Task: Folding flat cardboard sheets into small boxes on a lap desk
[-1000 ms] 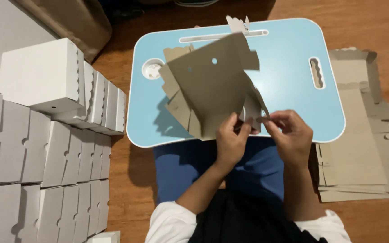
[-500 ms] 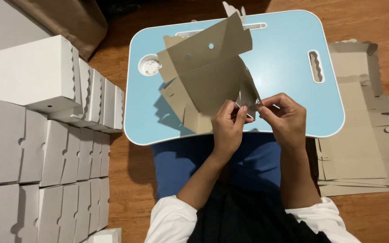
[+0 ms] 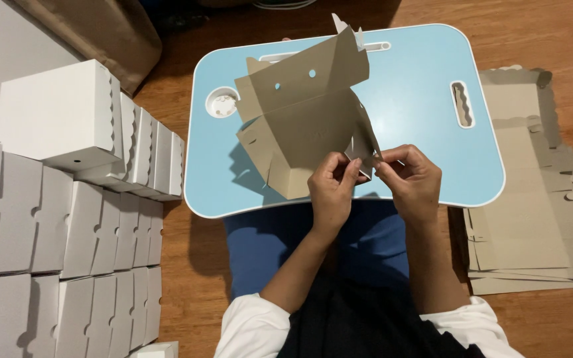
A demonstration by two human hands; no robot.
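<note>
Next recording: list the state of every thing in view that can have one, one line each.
Cardboard box blank: partly folded, panels standing up over the tray, not yet closed.
Left hand: pinching a flap at the blank's near corner.
Right hand: pinching the same corner from the other side.
Blue lap tray: flat over the lap, cup recess empty.
White boxes: assembled, closed, stacked in rows.
Flat blanks: unfolded, piled on the floor.

Brown cardboard box blank (image 3: 300, 126), half-folded (flaps raised), over blue tray
</note>
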